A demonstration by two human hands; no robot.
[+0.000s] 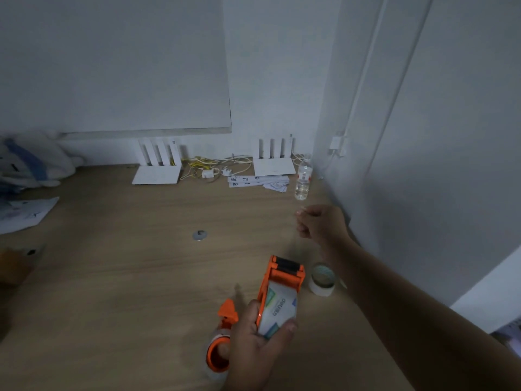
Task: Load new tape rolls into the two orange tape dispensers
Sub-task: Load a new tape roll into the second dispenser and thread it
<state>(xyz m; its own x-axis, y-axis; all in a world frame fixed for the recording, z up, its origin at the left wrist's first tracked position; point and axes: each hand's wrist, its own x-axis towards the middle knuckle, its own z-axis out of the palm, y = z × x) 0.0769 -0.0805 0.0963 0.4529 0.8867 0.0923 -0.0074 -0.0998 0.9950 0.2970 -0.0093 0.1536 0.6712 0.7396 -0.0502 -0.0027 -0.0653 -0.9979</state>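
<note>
On the wooden tabletop [127, 277], low and left of centre, one orange tape dispenser [221, 342] lies on its side with a clear roll already around its hub, so it looks loaded and set aside. Just right of it, the left hand [262, 342] grasps the second dispenser [283, 283], thumb and fingers clamped over the labelled tape roll [277, 311] seated in its frame, the black roller end pointing away from the person. That grip seems meant to steady the body while tape is drawn forward. Next to the dispenser's roller end, a spare roll [322, 279] sits flat on the tabletop, near enough to reach. Further right and farther back, the right hand [321, 224] is raised, fingers pinched closed as if holding the free tape end; any strip there is too clear to make out. Threading looks like the step in hand.
</note>
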